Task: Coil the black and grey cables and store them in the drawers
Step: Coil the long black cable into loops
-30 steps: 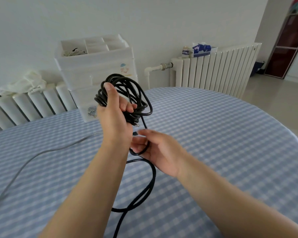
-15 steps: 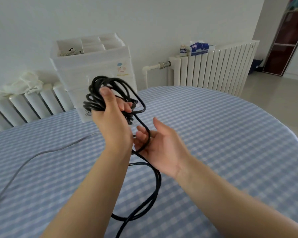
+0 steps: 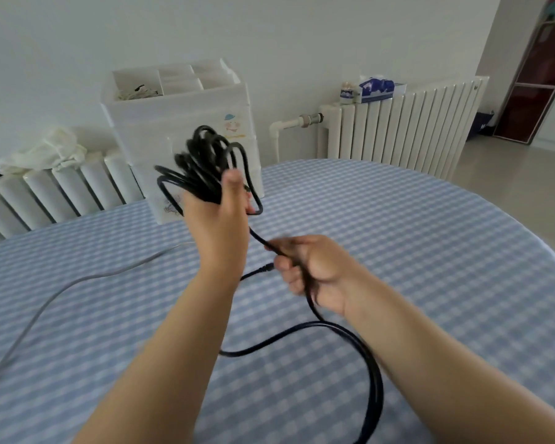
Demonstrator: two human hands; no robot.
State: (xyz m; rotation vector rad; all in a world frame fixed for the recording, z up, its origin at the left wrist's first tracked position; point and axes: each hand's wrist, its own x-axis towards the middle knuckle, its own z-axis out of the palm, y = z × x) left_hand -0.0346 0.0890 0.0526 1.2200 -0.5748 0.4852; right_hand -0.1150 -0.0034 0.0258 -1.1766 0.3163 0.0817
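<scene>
In the centre of the frame the left hand [image 3: 218, 219] is raised above the bench [image 3: 430, 251], fingers and thumb closed around a bundle of loops of the black cable [image 3: 205, 165]. The coils stand up and fan out above the fist, in front of the white drawer unit [image 3: 180, 129] that sits at the far edge of the bench, upper centre-left.

From the bottom of the bundle one strand runs down and to the right into the right hand [image 3: 314, 267], just right of centre, which is curled shut on the strand; this hand is blurred. Below the fist the cable drops, sweeps in a wide loop over the blue-and-white checked cloth and leaves the frame at the bottom edge, right of centre. A short free end with a plug [image 3: 265, 269] points toward the right hand's fingers from the left; whether it touches them cannot be told.

The grey cable [image 3: 77, 280] lies uncoiled on the bench at the left, curving from near the left wrist down to the lower left edge.

The drawers look closed. The open tray on top of the unit holds some small items in its left compartment, too small to identify.
</scene>
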